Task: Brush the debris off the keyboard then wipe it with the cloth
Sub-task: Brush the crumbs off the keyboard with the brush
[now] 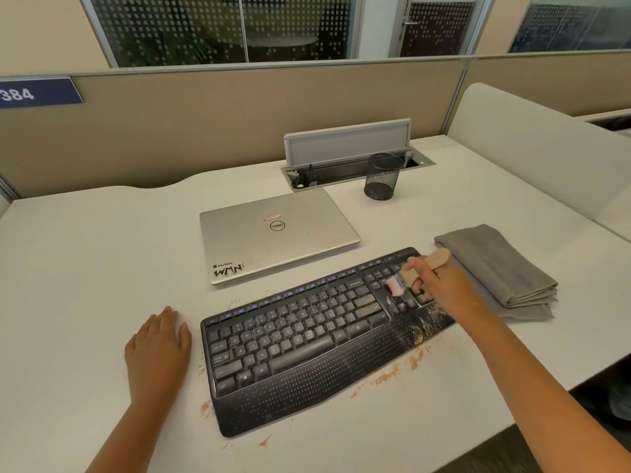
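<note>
A black keyboard [300, 343] lies slanted across the white desk [85, 261]. Tan debris [428, 327] covers the right end of its palm rest, and more crumbs lie on the desk along its front edge. My right hand [444, 288] grips a wooden-handled brush [433, 261] whose pink bristles touch the keys at the right end of the keyboard. My left hand [158, 349] rests flat on the desk just left of the keyboard, holding nothing. A folded grey cloth [495, 264] lies to the right of the keyboard.
A shut silver laptop [273, 230] sits behind the keyboard. A black mesh pen cup [384, 177] stands by an open cable tray [348, 155] at the back. The desk's front edge runs at lower right, and a beige partition backs the desk.
</note>
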`<state>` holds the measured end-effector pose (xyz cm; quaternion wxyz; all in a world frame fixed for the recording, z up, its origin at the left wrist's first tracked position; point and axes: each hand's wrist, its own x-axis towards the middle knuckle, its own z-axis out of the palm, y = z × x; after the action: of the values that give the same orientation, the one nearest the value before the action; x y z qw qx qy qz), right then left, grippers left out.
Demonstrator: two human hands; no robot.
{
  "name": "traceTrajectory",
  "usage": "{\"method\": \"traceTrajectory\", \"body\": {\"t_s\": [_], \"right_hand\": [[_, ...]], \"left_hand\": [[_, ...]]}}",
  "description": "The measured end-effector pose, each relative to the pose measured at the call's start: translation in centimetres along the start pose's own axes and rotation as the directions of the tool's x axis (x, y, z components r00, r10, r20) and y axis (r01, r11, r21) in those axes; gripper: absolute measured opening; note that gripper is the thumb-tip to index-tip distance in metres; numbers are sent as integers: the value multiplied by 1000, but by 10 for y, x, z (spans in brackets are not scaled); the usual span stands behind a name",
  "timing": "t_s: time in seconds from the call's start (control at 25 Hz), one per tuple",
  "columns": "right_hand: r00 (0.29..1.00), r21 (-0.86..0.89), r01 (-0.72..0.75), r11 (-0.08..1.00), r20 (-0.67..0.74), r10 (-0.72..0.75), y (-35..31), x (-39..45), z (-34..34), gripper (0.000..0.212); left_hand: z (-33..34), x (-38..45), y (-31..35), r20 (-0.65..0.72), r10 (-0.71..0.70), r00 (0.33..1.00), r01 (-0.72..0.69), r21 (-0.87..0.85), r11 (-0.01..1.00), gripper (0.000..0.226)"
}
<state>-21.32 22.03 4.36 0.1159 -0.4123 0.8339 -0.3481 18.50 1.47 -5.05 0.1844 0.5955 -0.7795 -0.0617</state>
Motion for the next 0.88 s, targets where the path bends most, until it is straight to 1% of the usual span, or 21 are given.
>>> {"method": "traceTrajectory", "body": {"t_s": [0.04,0.12,0.2,0.32,0.4,0.44,0.56,0.6,0.68,0.76,0.8,0.88], "right_hand": [[1000,-36,1,999,23,0,-1,-2,1,53],[997,-155,-46,987,54,55,0,-3,0,63],[996,-176,-78,981,39,86,0,-1,-6,65],[999,-56,-24,998,-25,23,0,3,-11,55],[1000,-11,-6,1000,17,6,3,0,-6,46],[999,-7,-21,1000,39,21,7,-3,-3,48],[996,-86,-67,994,47,71,9,-5,-7,58],[997,-89,-63,994,35,66,8,-2,-9,57],[1000,-75,-19,997,13,20,4,10,-15,48],[999,-92,35,995,28,-32,-2,22,-16,40],[997,-103,50,993,55,-44,-4,27,-15,44],[997,-131,30,991,81,-20,2,34,-9,64]], "left_hand": [[0,0,0,3,-5,1000,5,-3,1000,38],[-1,0,0,-1,-9,1000,9,-2,1000,38],[0,0,0,-7,-7,1000,7,-4,1000,37],[-1,0,1,9,-8,1000,8,1,1000,39],[-1,-1,0,19,-18,1000,18,7,1000,40],[-1,-1,0,19,-14,1000,14,5,1000,40],[-1,0,1,13,-13,1000,13,1,1000,40],[0,0,0,15,-18,1000,17,10,1000,39],[0,-1,0,7,-10,1000,10,9,1000,39],[-1,-2,2,3,-9,1000,9,8,1000,38],[-2,-1,2,6,-12,1000,12,6,1000,38],[-4,-1,3,12,-16,1000,16,-2,1000,38]]}}
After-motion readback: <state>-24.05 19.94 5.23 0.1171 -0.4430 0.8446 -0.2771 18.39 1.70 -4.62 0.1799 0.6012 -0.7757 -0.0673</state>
